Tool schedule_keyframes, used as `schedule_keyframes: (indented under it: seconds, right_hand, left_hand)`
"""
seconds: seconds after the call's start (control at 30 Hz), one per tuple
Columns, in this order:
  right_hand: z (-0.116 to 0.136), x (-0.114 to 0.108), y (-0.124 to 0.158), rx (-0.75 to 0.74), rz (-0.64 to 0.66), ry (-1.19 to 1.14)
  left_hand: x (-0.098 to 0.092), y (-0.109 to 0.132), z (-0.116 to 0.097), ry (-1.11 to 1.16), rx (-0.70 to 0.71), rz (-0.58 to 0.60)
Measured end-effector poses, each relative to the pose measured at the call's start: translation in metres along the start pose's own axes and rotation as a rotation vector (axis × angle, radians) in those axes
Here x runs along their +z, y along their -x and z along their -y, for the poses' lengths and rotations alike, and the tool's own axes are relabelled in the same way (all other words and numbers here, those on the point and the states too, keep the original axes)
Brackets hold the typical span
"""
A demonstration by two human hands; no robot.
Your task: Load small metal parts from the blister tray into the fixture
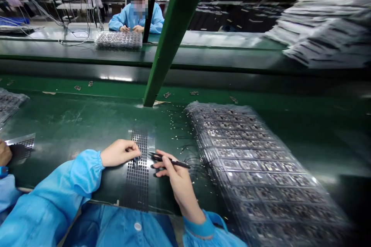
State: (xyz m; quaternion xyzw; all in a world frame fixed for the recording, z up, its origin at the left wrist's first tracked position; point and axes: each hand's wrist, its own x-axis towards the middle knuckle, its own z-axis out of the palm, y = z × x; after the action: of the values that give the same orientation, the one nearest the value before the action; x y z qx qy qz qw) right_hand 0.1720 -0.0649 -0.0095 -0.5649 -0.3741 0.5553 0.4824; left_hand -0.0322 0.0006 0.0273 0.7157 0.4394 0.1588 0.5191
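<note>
Perforated black grid sheet (137,185) lay flat on green worktop (72,123) between hands, apparently for easy reach. Right hand (176,179) clenched black tweezers (169,160) penlike for precision; left hand (120,153) fingers curled at sheet, grasp unclear. Stacked clear trays (255,162) alongside.

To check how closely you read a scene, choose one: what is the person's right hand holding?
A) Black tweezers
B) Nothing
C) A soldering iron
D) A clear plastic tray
A. The right hand pinches the black tweezers between its fingers, with their tips pointing toward the other hand.
</note>
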Motion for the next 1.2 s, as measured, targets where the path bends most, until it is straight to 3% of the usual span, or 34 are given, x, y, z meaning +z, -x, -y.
schedule_keyframes:
  seconds: [0.1,0.23,0.37,0.6,1.2]
  right_hand:
    - [-0.001,-0.003,0.012,-0.037,-0.029,0.033]
    - [0.002,-0.008,0.02,-0.058,-0.095,0.075]
    - [0.005,-0.014,0.016,-0.069,-0.126,0.107]
    - [0.003,-0.013,0.01,-0.058,-0.075,0.164]
    - [0.003,-0.011,0.014,-0.056,-0.089,0.322]
  left_hand:
    - [0.012,0.001,-0.001,0.045,0.058,0.146]
    - [0.023,0.0,-0.001,0.145,0.082,0.169]
    - [0.02,-0.001,-0.003,0.159,0.073,0.188]
    - [0.023,-0.002,-0.012,0.009,0.135,0.098]
    - [0.032,-0.006,-0.014,-0.053,0.046,0.102]
